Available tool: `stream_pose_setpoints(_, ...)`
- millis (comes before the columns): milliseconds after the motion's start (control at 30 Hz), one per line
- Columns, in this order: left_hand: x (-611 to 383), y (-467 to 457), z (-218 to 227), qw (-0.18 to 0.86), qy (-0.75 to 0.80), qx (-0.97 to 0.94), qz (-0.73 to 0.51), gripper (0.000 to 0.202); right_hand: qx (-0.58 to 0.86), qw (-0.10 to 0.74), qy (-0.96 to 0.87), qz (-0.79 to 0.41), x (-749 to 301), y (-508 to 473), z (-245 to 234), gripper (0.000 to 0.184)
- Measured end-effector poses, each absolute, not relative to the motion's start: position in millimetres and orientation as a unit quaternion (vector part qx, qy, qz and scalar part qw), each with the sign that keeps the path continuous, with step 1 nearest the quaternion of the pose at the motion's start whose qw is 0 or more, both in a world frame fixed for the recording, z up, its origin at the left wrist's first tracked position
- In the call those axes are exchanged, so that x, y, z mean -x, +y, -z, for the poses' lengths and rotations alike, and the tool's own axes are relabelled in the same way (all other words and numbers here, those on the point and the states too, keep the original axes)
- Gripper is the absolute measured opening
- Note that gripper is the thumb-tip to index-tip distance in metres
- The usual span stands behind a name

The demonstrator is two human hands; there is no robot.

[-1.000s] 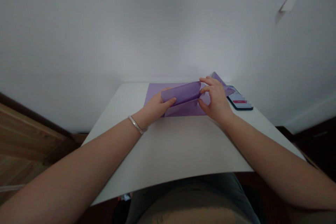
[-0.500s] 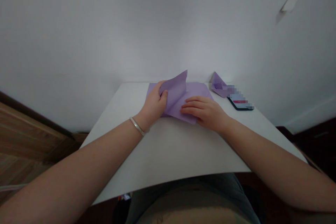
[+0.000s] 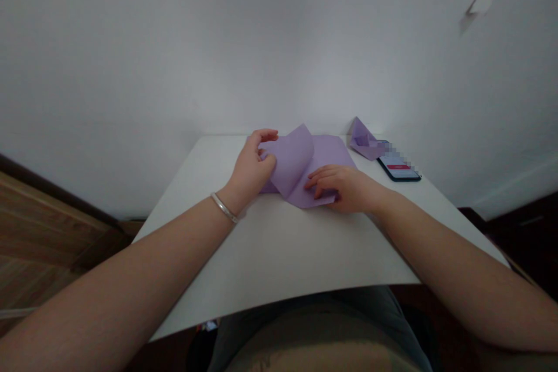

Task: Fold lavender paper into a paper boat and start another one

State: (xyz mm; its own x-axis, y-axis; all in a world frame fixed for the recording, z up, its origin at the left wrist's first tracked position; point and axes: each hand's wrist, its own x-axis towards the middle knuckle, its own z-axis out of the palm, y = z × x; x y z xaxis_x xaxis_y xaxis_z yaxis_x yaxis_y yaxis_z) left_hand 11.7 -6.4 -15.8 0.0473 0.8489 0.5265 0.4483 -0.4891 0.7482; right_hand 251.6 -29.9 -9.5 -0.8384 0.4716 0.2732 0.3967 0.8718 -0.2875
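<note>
A purple sheet of paper (image 3: 290,154) is partly folded, its left part curling up off the table. My left hand (image 3: 253,165) has this raised part between the thumb and curled lower fingers, while the forefinger points out over it. At the sheet's lower right, my right hand (image 3: 344,186) has bent fingers on top and the thumb at the near edge, partly hidden. More flat purple paper (image 3: 333,148) lies beneath and behind; whether it is a separate sheet, I cannot tell.
A folded purple paper piece (image 3: 364,142) stands at the back right of the white table (image 3: 279,250), touching a phone (image 3: 396,165) with a lit screen. A pale wall (image 3: 279,40) rises behind the table. Wooden furniture (image 3: 43,215) is at the left.
The raised paper has rolled over, its tip shifting slightly left and down. My left forefinger has lifted and straightened. My right fingers have bent more, at the sheet's near right corner.
</note>
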Motion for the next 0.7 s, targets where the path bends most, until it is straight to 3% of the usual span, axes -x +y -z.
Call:
stream_pose_setpoints(167, -5.2, -14.1, 8.0, -0.082, 0.387, -0.84, -0.372, 0.032, 0.27, 0.143, -0.942, -0.138, -247.8, -33.3, 9.0, 0.02)
stream_pose_setpoints(267, -6.3, -20.7, 2.8, -0.19, 0.301, -0.893, -0.277, 0.017, 0.304, 0.137, -0.931, -0.151, -247.2, -33.9, 6.6, 0.022)
stream_pose_setpoints(433, -13.1, -28.9, -4.1, -0.221, 0.221, -0.932, -0.185, 0.018, 0.319, 0.154, -0.921, -0.161, -249.2, -33.4, 0.5, 0.026)
stream_pose_setpoints(700, -10.9, -26.5, -1.3, -0.204, 0.159, -0.96, -0.111, 0.021, 0.287, 0.128, -0.912, -0.262, -256.4, -27.2, -1.8, 0.01)
